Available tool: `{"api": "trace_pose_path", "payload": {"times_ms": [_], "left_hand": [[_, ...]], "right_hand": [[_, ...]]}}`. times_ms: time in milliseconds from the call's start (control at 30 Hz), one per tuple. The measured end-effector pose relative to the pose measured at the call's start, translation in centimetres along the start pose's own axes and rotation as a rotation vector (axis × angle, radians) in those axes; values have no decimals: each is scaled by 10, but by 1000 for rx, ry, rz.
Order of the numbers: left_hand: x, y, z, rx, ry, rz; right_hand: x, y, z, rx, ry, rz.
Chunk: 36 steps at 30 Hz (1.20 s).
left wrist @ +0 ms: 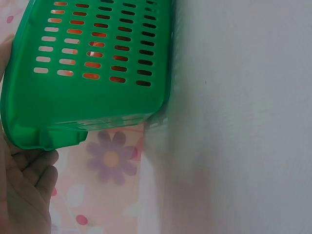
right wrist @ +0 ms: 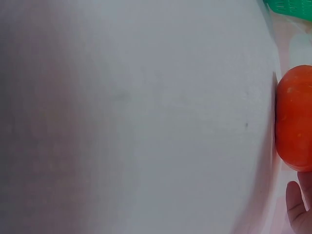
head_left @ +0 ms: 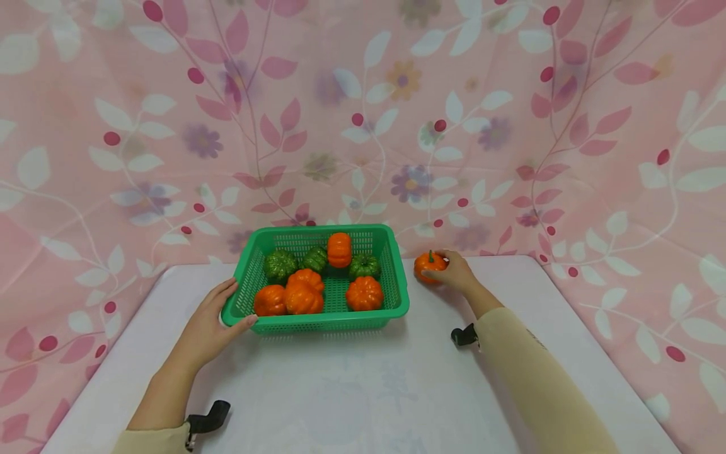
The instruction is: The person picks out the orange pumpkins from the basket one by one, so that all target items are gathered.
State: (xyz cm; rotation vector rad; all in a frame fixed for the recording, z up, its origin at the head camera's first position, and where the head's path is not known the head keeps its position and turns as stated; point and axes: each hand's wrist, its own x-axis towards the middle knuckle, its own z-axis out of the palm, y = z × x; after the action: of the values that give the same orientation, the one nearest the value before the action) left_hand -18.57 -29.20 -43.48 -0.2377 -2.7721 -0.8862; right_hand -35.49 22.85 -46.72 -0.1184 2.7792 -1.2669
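Note:
A small orange pumpkin (head_left: pixel 429 268) with a green stem sits toward the back of the table, right of the basket. My right hand (head_left: pixel 456 274) holds it from the right, thumb at the front and fingers behind. In the right wrist view the pumpkin (right wrist: pixel 296 119) shows at the right edge, fingertips just below it. My left hand (head_left: pixel 212 325) spans the near left corner of a green plastic basket (head_left: pixel 326 323), extended fingers along the left rim and thumb on the front rim. In the left wrist view, fingers (left wrist: pixel 41 170) touch the basket's end (left wrist: pixel 73 102).
Inside the basket lie several orange pumpkins (head_left: pixel 365 294) and 3 green ones (head_left: pixel 280 266); one orange pumpkin (head_left: pixel 339 250) sits higher against the back wall. A white cloth covers the table (head_left: pixel 363 391). Pink floral fabric (head_left: pixel 363 126) hangs behind and at both sides.

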Motion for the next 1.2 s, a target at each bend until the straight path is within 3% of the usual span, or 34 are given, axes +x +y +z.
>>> {"api": "trace_pose_path", "payload": {"times_ms": [567, 933, 1200], "left_hand": [[1, 0, 1, 4, -5, -10], [1, 3, -1, 5, -13, -25], [1, 0, -2, 7, -12, -25]], "right_hand": [[-6, -5, -4, -6, 10, -11], [-33, -36, -24, -53, 45, -115], [-48, -62, -21, -14, 23, -190]]}}
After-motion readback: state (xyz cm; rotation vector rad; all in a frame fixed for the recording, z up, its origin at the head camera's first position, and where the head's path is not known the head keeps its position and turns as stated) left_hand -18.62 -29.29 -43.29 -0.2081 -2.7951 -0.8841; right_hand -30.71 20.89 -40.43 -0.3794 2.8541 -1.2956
